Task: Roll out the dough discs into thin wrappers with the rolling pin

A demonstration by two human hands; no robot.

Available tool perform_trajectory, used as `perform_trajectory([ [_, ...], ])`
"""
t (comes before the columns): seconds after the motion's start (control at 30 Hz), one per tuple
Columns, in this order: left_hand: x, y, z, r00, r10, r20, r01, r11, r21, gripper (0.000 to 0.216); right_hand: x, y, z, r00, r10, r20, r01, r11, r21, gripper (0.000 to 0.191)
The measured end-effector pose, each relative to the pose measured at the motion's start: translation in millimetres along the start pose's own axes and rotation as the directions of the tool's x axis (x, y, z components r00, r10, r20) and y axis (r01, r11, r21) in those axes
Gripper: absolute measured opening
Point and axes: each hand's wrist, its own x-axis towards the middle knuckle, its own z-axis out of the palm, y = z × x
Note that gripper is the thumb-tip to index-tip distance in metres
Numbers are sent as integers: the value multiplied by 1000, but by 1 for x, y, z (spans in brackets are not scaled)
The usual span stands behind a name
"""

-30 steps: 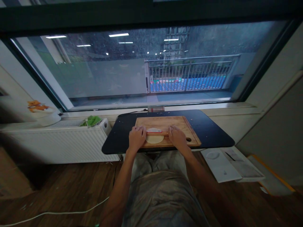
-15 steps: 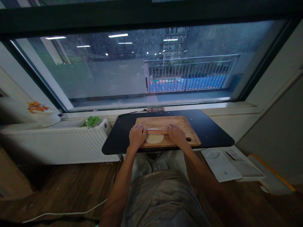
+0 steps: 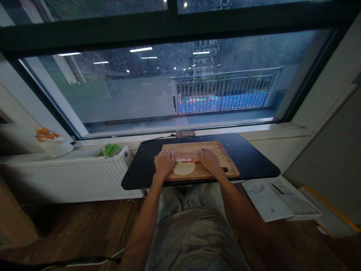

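Black table [image 3: 254, 160] by window bearing board [image 3: 218, 148]. Left hand [image 3: 164, 162], right hand [image 3: 209, 160] lying flat, fingers loose, pressing pin [image 3: 183, 160] ends. Pin crossing dough [image 3: 184, 169] far edge, mid-board. Rolling seemingly underway; next stroke needing even pressure.

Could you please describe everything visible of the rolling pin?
The rolling pin is a thin, light wooden stick with a red label strip along its middle. It lies level, crosswise over the far edge of the pale dough round on the wooden board. The left hand and right hand rest palm-down on its ends.
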Motion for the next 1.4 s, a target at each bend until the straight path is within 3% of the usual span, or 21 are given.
perform_trajectory([
  [1.13, -9, 0, 0, 1000, 14, -22, -15, 999, -51, 46, -5, -1, -2, 999, 34, -12, -34, 998, 50, 44],
  [1.4, -9, -3, 4, 999, 34, -21, -35, 999, -32, 46, -7, 0, -9, 998, -41, 54, 42, 999, -17, 38],
])
